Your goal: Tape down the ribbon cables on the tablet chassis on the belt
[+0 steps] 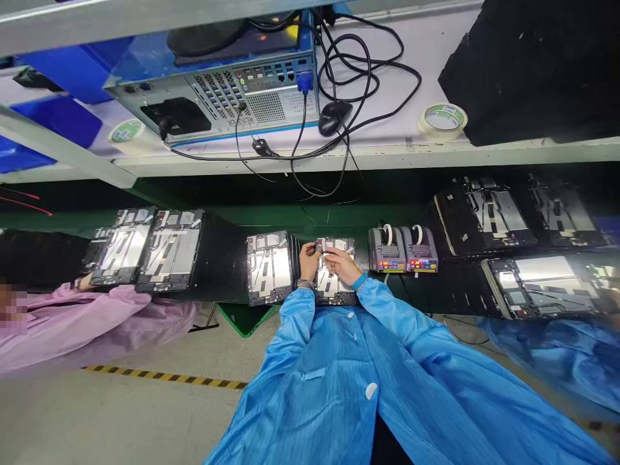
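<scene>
An opened device panel with grey metal plates lies on the dark belt right in front of me. My left hand rests on its left edge, fingers curled against the frame. My right hand lies on the panel's upper middle, fingers pinched together on a small pale strip that I cannot make out. A second opened panel sits just left of my left hand. Two tape dispensers stand to the right of my right hand.
A person in a pink sleeve works at two panels on the left. More opened panels lie right, beside a blue sleeve. The shelf above holds a computer case, a mouse, cables and a tape roll.
</scene>
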Tool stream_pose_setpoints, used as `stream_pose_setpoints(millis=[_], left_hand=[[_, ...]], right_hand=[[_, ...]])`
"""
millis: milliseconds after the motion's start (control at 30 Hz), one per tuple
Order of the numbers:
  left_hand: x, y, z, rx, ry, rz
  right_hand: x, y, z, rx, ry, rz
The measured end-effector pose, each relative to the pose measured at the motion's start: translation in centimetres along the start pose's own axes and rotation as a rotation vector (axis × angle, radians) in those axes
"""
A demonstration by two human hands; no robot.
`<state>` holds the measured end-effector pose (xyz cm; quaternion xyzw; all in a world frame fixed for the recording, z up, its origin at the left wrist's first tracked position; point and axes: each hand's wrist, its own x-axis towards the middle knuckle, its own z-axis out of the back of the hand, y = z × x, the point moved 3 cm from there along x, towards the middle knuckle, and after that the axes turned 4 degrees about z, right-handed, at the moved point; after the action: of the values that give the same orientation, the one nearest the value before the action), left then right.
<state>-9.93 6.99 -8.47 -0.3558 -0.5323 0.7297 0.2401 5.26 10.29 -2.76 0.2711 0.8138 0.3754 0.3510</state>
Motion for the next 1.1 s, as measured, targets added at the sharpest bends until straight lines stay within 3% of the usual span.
stream_pose_setpoints(millis=[100, 233, 733, 1100], left_hand=[[-0.3, -0.5, 0.1, -0.06, 0.026, -0.045], [-0.6, -0.9, 0.2, -0.054, 0.052, -0.061], [-1.6, -2.6, 0.4, 0.131, 0.079, -0.117], [-1.5, -2.2, 0.3, 0.183, 0.083, -0.19]], right_hand=[[-0.6, -1.0, -1.0, 0.428, 0.006, -0.151], [-0.1, -1.1, -1.7, 0.651, -0.018, -0.263], [1.2, -0.4, -1.5, 0.736, -0.127, -0.309], [1.1, 0.0, -1.7, 0.807, -0.154, -0.327]])
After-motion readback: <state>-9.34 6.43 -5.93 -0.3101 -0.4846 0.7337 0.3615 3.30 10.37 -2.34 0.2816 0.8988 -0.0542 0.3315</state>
